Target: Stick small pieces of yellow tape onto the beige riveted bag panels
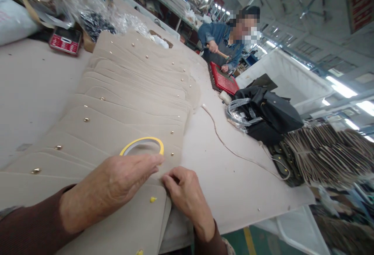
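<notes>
My left hand (pixel 111 188) reaches in from the left, fingers held together against a roll of yellow tape (pixel 161 146), whose near side is hidden behind them. Beside it, my right hand (pixel 185 186) is curled, with thumb and index finger together at the edge of the beige pieces; what lies between them is too small to tell. The overlapping beige pieces (pixel 117 128) carry metal studs, such as a stud (pixel 86 119) left of centre. On the nearest piece, a yellow bit (pixel 152 199) covers one spot and another yellow bit (pixel 139 252) sits lower.
A red phone (pixel 66 41) lies at the back left near plastic wrapping. Across the table (pixel 233 192), a person (pixel 222 38) holds a hammer (pixel 218 52) over a red board (pixel 224 79). Black bags (pixel 265 110) and stacked strips (pixel 330 153) stand right, beyond a cord (pixel 233 151).
</notes>
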`<move>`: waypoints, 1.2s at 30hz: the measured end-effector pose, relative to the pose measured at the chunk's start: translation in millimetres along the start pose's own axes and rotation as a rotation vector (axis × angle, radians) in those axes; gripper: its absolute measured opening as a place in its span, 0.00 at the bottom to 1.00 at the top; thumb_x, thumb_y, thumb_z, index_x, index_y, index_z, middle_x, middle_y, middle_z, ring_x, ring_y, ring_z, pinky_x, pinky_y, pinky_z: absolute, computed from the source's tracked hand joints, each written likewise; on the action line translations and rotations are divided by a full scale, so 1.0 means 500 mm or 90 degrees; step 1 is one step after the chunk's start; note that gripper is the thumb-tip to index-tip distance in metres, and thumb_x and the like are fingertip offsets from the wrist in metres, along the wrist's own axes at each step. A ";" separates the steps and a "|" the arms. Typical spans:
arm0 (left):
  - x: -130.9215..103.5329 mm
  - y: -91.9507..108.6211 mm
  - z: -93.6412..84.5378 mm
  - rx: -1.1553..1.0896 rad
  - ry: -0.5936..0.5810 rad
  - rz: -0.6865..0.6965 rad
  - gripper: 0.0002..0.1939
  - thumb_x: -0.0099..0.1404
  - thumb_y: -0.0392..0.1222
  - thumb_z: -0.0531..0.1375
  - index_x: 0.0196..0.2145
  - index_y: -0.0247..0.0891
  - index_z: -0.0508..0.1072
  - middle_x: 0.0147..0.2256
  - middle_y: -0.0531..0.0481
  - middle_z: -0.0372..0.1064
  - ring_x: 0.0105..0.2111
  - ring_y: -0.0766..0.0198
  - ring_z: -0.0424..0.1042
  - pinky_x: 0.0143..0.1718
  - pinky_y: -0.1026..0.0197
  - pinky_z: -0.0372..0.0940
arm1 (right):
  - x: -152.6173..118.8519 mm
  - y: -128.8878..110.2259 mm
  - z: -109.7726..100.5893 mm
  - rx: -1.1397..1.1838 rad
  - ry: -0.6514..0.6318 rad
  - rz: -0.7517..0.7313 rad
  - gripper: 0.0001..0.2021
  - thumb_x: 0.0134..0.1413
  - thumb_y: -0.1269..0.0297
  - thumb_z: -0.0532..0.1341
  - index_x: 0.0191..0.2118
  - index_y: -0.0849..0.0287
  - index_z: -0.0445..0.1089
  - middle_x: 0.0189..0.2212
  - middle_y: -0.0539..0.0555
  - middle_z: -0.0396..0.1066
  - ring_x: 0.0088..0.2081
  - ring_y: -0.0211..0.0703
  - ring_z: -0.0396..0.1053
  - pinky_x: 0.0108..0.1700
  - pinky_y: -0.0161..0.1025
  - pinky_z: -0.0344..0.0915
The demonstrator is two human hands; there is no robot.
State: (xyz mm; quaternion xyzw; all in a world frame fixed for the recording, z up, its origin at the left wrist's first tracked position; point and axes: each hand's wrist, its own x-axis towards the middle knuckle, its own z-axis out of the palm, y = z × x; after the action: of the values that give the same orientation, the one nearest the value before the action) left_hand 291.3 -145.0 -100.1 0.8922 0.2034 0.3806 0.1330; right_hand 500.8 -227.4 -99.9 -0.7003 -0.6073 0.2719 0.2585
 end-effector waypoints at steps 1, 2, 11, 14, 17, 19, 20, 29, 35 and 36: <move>0.000 0.001 -0.002 0.021 -0.003 0.000 0.16 0.85 0.40 0.46 0.63 0.39 0.66 0.47 0.48 0.84 0.44 0.64 0.84 0.46 0.66 0.75 | -0.002 0.000 -0.003 0.037 0.039 -0.047 0.09 0.62 0.74 0.65 0.31 0.58 0.81 0.27 0.51 0.80 0.30 0.41 0.76 0.33 0.35 0.64; -0.002 0.003 -0.003 0.044 -0.009 0.000 0.19 0.85 0.41 0.46 0.67 0.37 0.63 0.50 0.46 0.84 0.45 0.64 0.84 0.47 0.66 0.75 | -0.004 -0.001 -0.004 0.076 0.089 -0.100 0.08 0.64 0.73 0.64 0.35 0.58 0.81 0.29 0.52 0.80 0.31 0.41 0.76 0.35 0.34 0.67; -0.018 0.008 0.023 0.110 -0.023 0.014 0.20 0.86 0.43 0.42 0.67 0.33 0.62 0.45 0.44 0.85 0.40 0.61 0.86 0.40 0.65 0.77 | 0.004 -0.028 0.005 0.073 0.212 -0.409 0.09 0.69 0.75 0.61 0.48 0.58 0.76 0.40 0.57 0.81 0.41 0.44 0.78 0.45 0.37 0.75; -0.010 0.013 0.026 0.124 -0.017 0.039 0.18 0.86 0.41 0.41 0.62 0.34 0.64 0.41 0.46 0.84 0.37 0.63 0.85 0.40 0.66 0.76 | 0.013 -0.024 0.012 0.032 0.215 -0.440 0.09 0.69 0.77 0.58 0.42 0.57 0.74 0.35 0.54 0.80 0.37 0.44 0.77 0.41 0.37 0.74; -0.003 0.017 0.027 0.084 -0.030 0.030 0.16 0.85 0.38 0.41 0.57 0.38 0.66 0.37 0.51 0.82 0.33 0.64 0.83 0.37 0.65 0.74 | 0.015 -0.021 0.022 -0.011 0.258 -0.452 0.10 0.66 0.77 0.57 0.38 0.55 0.70 0.28 0.50 0.76 0.29 0.42 0.72 0.33 0.37 0.68; -0.001 0.018 0.026 0.043 -0.040 0.015 0.15 0.84 0.36 0.42 0.52 0.41 0.67 0.34 0.54 0.80 0.31 0.65 0.82 0.32 0.65 0.71 | 0.015 -0.021 0.029 -0.031 0.293 -0.446 0.10 0.64 0.77 0.56 0.36 0.55 0.69 0.26 0.48 0.73 0.26 0.41 0.70 0.30 0.37 0.66; -0.001 0.018 0.026 0.032 -0.042 0.006 0.14 0.83 0.34 0.43 0.49 0.42 0.67 0.32 0.56 0.77 0.28 0.65 0.80 0.29 0.64 0.69 | 0.015 -0.022 0.032 -0.038 0.307 -0.440 0.10 0.63 0.77 0.56 0.36 0.55 0.69 0.25 0.48 0.72 0.26 0.40 0.70 0.30 0.37 0.65; -0.002 0.009 0.038 0.084 -0.029 -0.041 0.16 0.76 0.29 0.46 0.36 0.44 0.67 0.27 0.56 0.66 0.22 0.62 0.67 0.24 0.57 0.56 | 0.022 -0.045 0.040 0.197 0.253 -0.133 0.08 0.58 0.69 0.60 0.30 0.57 0.74 0.22 0.48 0.74 0.22 0.37 0.70 0.25 0.31 0.66; -0.001 0.000 0.042 0.073 0.000 -0.030 0.16 0.79 0.32 0.47 0.36 0.42 0.69 0.27 0.54 0.66 0.24 0.63 0.69 0.25 0.60 0.61 | 0.035 -0.071 0.042 0.445 0.125 0.145 0.08 0.48 0.58 0.65 0.26 0.57 0.72 0.17 0.47 0.70 0.17 0.37 0.67 0.21 0.32 0.65; 0.000 0.003 0.040 0.063 0.007 -0.034 0.16 0.80 0.32 0.47 0.37 0.42 0.70 0.27 0.54 0.67 0.24 0.63 0.69 0.26 0.60 0.62 | 0.039 -0.071 0.042 0.459 0.121 0.163 0.08 0.47 0.58 0.66 0.26 0.57 0.72 0.18 0.47 0.71 0.17 0.38 0.68 0.20 0.32 0.65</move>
State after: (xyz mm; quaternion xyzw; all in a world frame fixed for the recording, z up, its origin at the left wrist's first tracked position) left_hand 306.2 -147.9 -113.1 0.8897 0.2468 0.3715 0.0974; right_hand 463.2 -202.7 -91.6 -0.6568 -0.3543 0.4313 0.5070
